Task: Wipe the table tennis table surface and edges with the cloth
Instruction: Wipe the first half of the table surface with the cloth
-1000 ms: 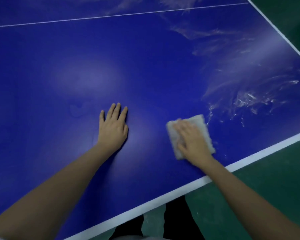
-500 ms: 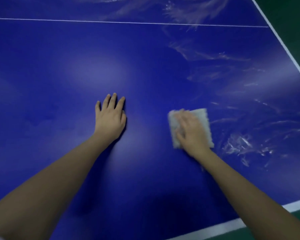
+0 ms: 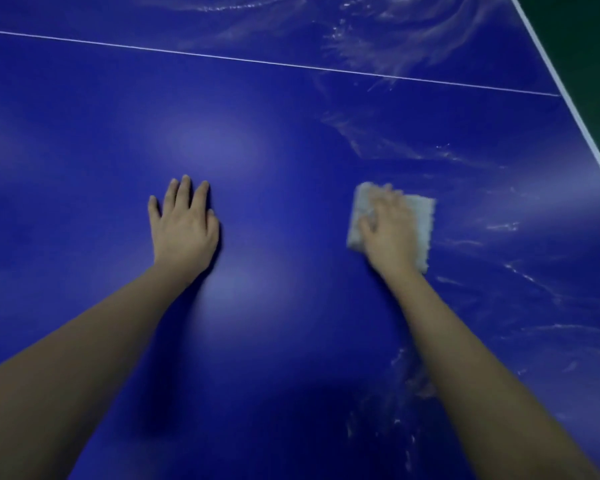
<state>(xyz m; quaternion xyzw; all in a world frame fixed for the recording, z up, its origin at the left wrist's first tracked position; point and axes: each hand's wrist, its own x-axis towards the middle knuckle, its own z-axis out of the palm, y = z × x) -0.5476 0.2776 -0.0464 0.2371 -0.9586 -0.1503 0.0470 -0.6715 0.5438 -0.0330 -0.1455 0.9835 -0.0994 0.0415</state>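
The blue table tennis table [image 3: 291, 140] fills the view. A folded white cloth [image 3: 420, 223] lies flat on it right of centre. My right hand [image 3: 387, 230] presses down on the cloth with flat fingers and covers most of its left part. My left hand [image 3: 184, 226] rests palm down on the bare surface to the left, fingers straight and slightly spread. Wet streaks [image 3: 499, 271] shine on the surface to the right of the cloth and at the top.
A thin white centre line [image 3: 257, 62] crosses the table at the top. The table's white right edge [image 3: 582, 126] runs diagonally at the upper right, with dark green floor [image 3: 596, 36] beyond it.
My right hand has pushed the cloth farther from the table's near edge, which has dropped out of view. My left hand has stayed flat on the surface.
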